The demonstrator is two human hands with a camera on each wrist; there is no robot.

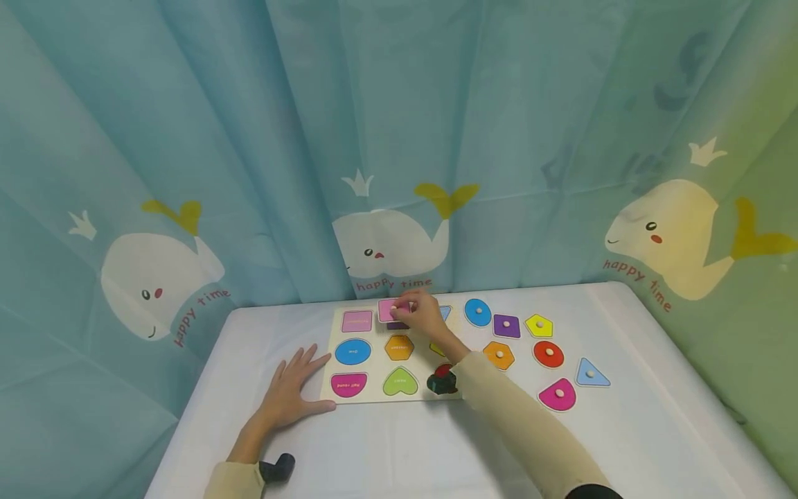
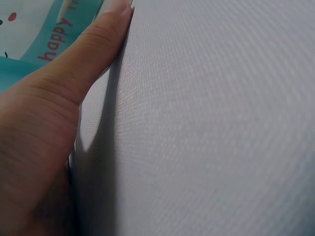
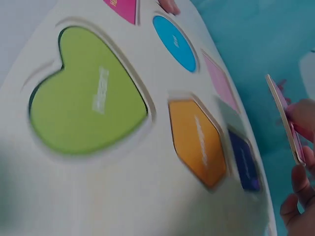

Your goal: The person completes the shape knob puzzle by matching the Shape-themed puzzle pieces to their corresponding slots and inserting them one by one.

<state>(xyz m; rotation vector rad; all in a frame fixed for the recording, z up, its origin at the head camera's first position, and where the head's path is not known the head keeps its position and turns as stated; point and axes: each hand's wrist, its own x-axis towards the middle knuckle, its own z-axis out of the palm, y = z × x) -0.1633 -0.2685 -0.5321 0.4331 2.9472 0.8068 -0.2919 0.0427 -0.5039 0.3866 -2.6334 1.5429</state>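
My right hand (image 1: 425,317) pinches a pink four-sided puzzle piece (image 1: 386,305) by its small knob. In the right wrist view the piece (image 3: 283,118) is tilted and held above the board, close to the dark purple recess (image 3: 243,160). The puzzle board (image 1: 377,398) lies flat, with a pink recess (image 1: 357,321), a blue oval (image 1: 352,352), an orange hexagon (image 1: 399,348) and a green heart (image 1: 400,381). My left hand (image 1: 288,389) rests spread on the table, fingertips and thumb at the board's left edge. My right forearm hides part of the board's right side.
Right of the board lie several knobbed pieces: a blue oval (image 1: 478,312), purple square (image 1: 506,326), yellow pentagon (image 1: 539,325), orange hexagon (image 1: 499,355), red round piece (image 1: 548,353), light-blue triangle (image 1: 591,373) and magenta half-round (image 1: 557,395). A whale-print curtain (image 1: 399,104) hangs behind the white table (image 1: 374,450).
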